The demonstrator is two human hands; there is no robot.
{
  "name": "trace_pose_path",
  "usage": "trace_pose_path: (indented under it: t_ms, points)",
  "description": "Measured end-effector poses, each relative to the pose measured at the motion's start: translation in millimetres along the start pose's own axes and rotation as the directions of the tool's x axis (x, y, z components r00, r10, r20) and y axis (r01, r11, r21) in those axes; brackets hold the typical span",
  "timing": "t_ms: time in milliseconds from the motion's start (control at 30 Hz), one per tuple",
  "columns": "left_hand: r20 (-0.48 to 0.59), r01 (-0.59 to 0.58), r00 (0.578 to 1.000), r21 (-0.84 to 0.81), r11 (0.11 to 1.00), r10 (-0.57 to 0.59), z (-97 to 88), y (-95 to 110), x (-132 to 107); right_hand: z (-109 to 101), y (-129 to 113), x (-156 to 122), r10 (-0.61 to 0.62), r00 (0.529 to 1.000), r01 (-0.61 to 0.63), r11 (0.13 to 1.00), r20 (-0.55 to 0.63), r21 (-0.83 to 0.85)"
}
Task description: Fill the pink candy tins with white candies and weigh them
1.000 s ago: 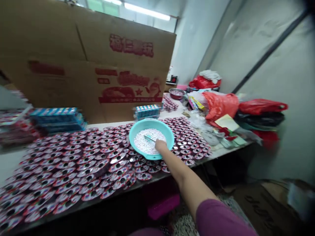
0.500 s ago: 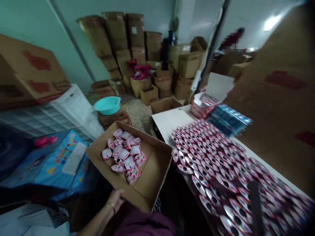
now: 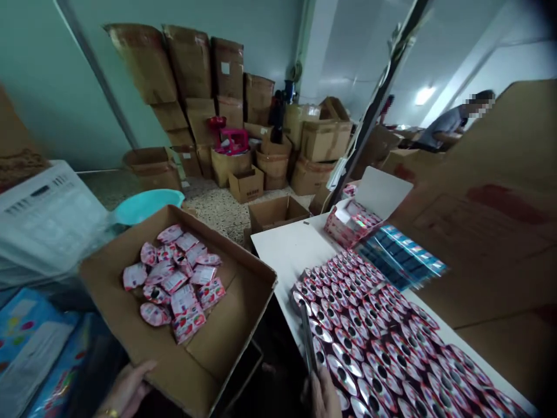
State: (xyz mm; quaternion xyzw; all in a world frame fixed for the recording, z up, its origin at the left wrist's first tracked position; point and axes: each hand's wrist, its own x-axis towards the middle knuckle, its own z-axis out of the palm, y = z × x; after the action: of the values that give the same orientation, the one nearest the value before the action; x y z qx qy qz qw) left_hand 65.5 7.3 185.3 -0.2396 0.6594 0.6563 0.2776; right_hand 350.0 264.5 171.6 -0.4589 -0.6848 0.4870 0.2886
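Head view: with the left hand (image 3: pixel 130 384) gripping the cardboard tray (image 3: pixel 241 310) and the right hand (image 3: pixel 322 396) a dark flat bar (image 3: pixel 308 337), hold the tray level (its strawberry-printed packets (image 3: pixel 183 299) lie loose).

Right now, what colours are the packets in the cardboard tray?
The packets are pink and white, some with red prints; best seen in head view.

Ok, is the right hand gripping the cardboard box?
No, the right hand holds a long dark bar, while the left hand grips the edge of the cardboard box.
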Motion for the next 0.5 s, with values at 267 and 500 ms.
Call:
trace_pose_path:
  t_ms: [267, 500]
  points:
    - [0.070, -0.103, 0.993, 0.060, 0.993, 0.099, 24.4, 51.8, 34.1, 2.7, -9.5, 33.1, 0.036, 0.998, -0.028, 0.989, 0.048, -0.146]
    - [0.055, -0.059, 0.997, 0.155, 0.986, 0.051, 31.0, 58.1, 39.7, -53.1, -7.8, -11.9, 0.163, 0.982, -0.173, 0.978, -0.095, -0.113]
